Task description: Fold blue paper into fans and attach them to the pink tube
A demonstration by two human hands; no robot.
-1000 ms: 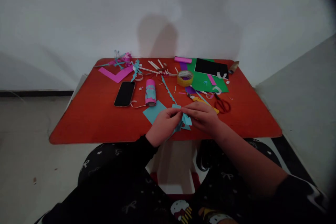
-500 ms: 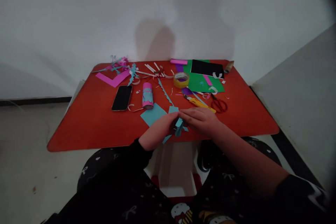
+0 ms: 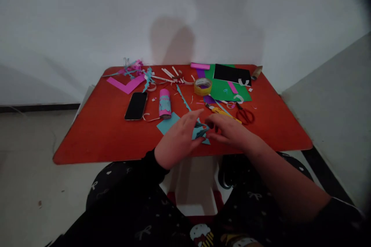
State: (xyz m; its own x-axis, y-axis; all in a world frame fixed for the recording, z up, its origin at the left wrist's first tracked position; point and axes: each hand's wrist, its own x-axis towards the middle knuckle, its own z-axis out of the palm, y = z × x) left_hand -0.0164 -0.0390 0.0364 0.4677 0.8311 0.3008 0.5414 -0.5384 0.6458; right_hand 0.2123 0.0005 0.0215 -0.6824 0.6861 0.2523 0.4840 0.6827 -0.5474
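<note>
Over the front part of the red table (image 3: pixel 116 142), a piece of cut blue paper (image 3: pixel 200 133) with dark, loop-like folds shows between my hands. My left hand (image 3: pixel 177 139) is around its left side, the fingers raised and the thumb below; the exact grip is partly hidden. At the paper's right edge is my right hand (image 3: pixel 230 131), fingers bent and thumb apart, with a gap between them. Flat blue paper (image 3: pixel 166 124) lies partly under my left hand. A yellow utility knife (image 3: pixel 222 112) is just beyond my right hand, beside red-handled scissors (image 3: pixel 245 115).
A pink and blue paper-covered roll (image 3: pixel 165 104) stands near a phone (image 3: pixel 136 106). Behind are a tape roll (image 3: pixel 203 92), green paper (image 3: pixel 232 94), a black sheet (image 3: pixel 232 72), a pink paper corner (image 3: pixel 127 87) and scattered scraps. A white wall (image 3: pixel 101 19) borders the table.
My hands were pressed together around a narrow folded blue strip. They have moved apart, and the blue paper now appears looser and spread between them. The view has shifted slightly.
</note>
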